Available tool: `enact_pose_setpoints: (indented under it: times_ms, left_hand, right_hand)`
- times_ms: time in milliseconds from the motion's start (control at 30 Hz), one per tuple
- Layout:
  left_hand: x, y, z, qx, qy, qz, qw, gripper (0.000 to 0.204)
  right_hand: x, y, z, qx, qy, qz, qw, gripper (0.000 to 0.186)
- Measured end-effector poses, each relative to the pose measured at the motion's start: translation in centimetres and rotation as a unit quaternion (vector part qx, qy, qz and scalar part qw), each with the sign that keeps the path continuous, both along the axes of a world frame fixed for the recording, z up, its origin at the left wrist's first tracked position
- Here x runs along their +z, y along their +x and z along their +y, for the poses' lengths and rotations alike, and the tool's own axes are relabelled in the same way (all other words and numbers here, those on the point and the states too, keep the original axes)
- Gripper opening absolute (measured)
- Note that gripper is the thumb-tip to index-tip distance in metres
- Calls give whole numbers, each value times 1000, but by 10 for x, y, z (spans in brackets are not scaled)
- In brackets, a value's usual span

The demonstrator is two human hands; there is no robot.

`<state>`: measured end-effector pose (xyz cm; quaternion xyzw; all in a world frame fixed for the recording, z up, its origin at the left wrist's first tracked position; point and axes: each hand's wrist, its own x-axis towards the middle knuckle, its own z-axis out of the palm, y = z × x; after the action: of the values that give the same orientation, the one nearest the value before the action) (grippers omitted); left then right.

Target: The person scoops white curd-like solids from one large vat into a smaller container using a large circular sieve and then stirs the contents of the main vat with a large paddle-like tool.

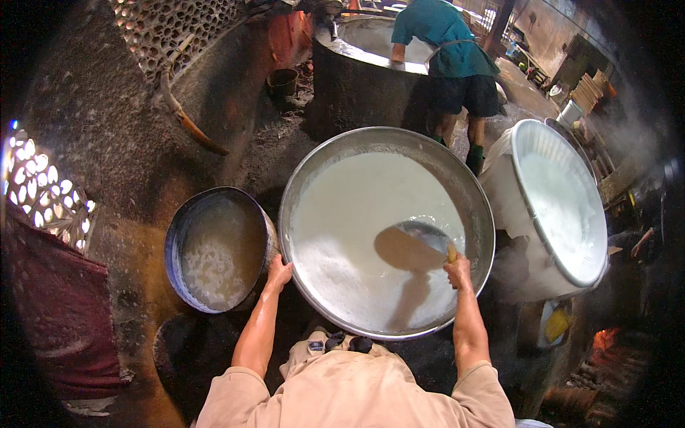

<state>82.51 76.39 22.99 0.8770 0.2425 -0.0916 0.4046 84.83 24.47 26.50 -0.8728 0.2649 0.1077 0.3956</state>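
Note:
A wide steel pan (291,185) full of milky white liquid stands in front of me, foamy at its lower left. My left hand (278,269) grips the pan's left rim. My right hand (457,271) is closed on the yellowish handle of a round scoop (421,232), whose head is partly submerged on the pan's right side, over a dark shadow. Left of the pan sits a smaller blue-rimmed tub (171,264) of cloudy liquid. At the right, a large white tub (499,200) lined with cloth holds white, frothy liquid.
A co-worker (442,53) in teal bends over a large round vat (335,93) behind the pan. A dark bucket (282,82) sits by it. A maroon cloth (64,307) hangs at the left. Steam and glowing fire (603,341) show at the right, near stacked items.

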Motion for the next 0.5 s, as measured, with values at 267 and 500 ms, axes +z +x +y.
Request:
enact_pose_setpoints:
  times_ms: [267,500]
  left_hand:
    - [-6,-3,11,-2,-20,-8,1000,49]
    - [9,-2,20,-41,-62,-3,997,48]
  right_hand:
    - [-30,-44,79,60,23,42,997,43]
    - [-14,-77,161,79,38,73,994,44]
